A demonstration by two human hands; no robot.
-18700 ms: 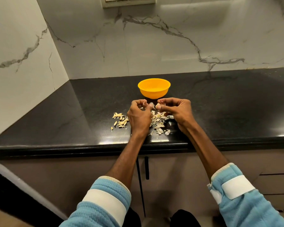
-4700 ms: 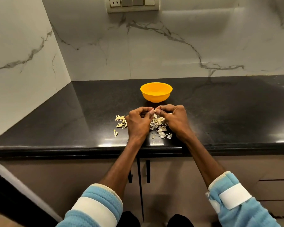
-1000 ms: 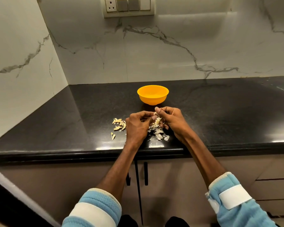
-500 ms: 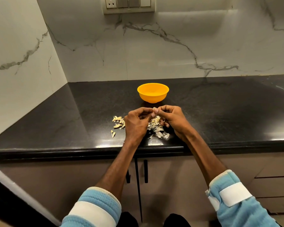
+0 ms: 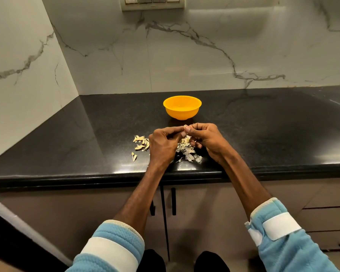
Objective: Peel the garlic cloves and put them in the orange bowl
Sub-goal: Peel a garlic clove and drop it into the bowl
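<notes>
We've got the garlic clove pinched between both sets of fingertips, just above the counter and a little in front of the orange bowl (image 5: 182, 107). The left hand (image 5: 163, 146) and right hand (image 5: 206, 140) are both curled in tight with thumbs meeting, so the clove itself is pretty much hidden from us.

What could go wrong from here, as we see it:
- The clove is small and probably slick once the skin splits, so a hard nail dig could shoot it out of the pinch, and we're working close to the front edge, so it could end up on the floor.
- The papery skins (image 5: 186, 154) sit right under our hands. Bits could cling to the clove and ride into the bowl with it.
- The unpeeled cloves (image 5: 141, 143) lie just left of the left hand, with one stray clove (image 5: 134, 157) nearer the edge. A careless wrist could sweep them off.
- The bowl looks light, so a knock on the reach over might slide it.

We can't make out anything inside the bowl from this angle.

The surface is a glossy black granite countertop (image 5: 263, 134) in a corner, with white marble-look walls (image 5: 185, 55) behind and to the left, and a switch panel (image 5: 152, 2) up top. Below are cabinet doors with black handles (image 5: 173, 201).
</notes>
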